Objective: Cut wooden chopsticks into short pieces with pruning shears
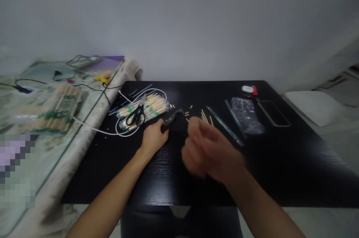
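Observation:
My left hand [155,133] is closed around the handle of a dark tool with a curved head [174,115]; its exact kind is unclear. Blurred by motion, my right hand [206,148] is raised over the table with its fingers curled together, and whatever they may hold cannot be made out. Short cut pieces of wooden stick [187,113] lie scattered by the tool's head. Beyond my right hand are longer thin sticks [204,116]. Black-handled scissors [137,114] rest on clear packs of wooden sticks [155,104] left of the tool.
A white cable [105,132] loops around the packs on the black table [168,178]. To the right lie narrow wrapped strips [224,126], a crumpled clear bag [246,114], a phone-shaped frame [273,113] and a white case [247,89]. More bundled sticks [60,109] sit on the left surface.

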`<control>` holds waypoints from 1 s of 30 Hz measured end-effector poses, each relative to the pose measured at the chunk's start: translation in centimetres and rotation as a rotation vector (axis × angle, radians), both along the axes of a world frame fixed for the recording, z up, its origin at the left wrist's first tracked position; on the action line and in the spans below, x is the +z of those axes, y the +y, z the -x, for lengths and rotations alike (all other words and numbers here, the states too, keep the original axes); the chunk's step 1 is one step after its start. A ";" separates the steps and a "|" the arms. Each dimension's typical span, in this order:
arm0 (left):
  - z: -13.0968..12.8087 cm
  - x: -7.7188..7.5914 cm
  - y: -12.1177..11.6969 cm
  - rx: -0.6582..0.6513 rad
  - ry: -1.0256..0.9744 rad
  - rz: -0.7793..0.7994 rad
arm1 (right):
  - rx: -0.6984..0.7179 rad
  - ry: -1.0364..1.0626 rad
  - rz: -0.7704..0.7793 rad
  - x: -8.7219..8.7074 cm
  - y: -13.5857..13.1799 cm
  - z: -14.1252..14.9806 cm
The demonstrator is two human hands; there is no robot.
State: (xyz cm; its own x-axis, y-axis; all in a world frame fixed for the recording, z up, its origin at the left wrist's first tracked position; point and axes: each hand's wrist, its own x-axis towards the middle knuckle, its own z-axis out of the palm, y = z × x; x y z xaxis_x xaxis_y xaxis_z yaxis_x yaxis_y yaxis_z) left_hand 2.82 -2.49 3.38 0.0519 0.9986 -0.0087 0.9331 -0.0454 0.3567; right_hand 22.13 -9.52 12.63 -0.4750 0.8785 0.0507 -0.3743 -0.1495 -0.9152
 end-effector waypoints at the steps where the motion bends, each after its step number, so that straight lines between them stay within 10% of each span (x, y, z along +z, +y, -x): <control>1: 0.0 -0.1 0.1 0.001 -0.002 -0.004 | -0.107 -0.120 -0.039 -0.7 1.4 -0.5; 5: 0.2 -0.7 0.4 0.017 0.021 -0.044 | -0.568 -0.959 -0.306 -5.7 5.4 -4.0; 10: 0.2 -1.0 0.5 0.009 0.028 -0.051 | -0.612 -1.554 -0.438 -11.2 6.2 -6.9; 30: -0.1 -0.7 0.2 -0.049 0.073 -0.016 | -0.637 -1.442 -0.761 -14.9 8.6 -8.9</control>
